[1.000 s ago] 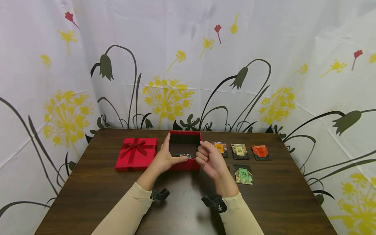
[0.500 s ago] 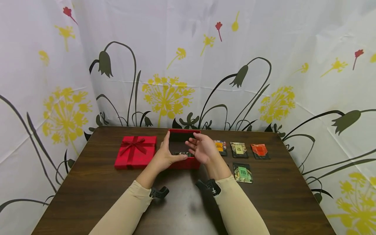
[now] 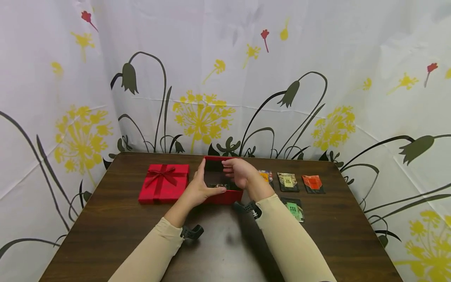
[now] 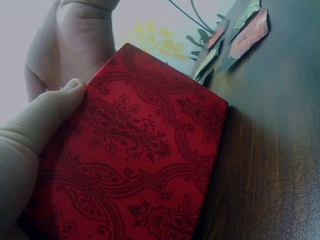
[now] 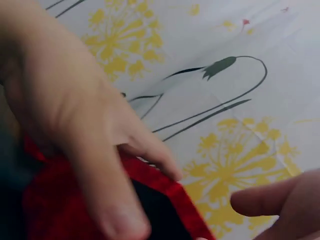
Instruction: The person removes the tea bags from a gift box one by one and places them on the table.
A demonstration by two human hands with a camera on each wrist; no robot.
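An open red box (image 3: 225, 197) with a dark inside stands at the middle of the brown table (image 3: 105, 235). My left hand (image 3: 199, 188) grips its left front corner, thumb on the front rim and fingers along the left wall. In the left wrist view the thumb (image 4: 45, 115) presses on the patterned red wall (image 4: 145, 150). My right hand (image 3: 237, 172) hovers palm down over the box opening, fingers loosely extended and holding nothing. In the right wrist view those fingers (image 5: 75, 115) reach past the red rim (image 5: 170, 192). A small packet (image 3: 219, 185) lies inside the box.
The red lid with a bow (image 3: 163, 183) lies left of the box. Right of the box lie a yellow packet (image 3: 265, 175), partly hidden by my arm, a tan one (image 3: 288, 181), an orange one (image 3: 312, 183) and a green one (image 3: 294, 209). A flowered cloth backs the table.
My right hand has risen from the box's right side, turned palm down and moved left over the opening. The left hand and the box have stayed put.
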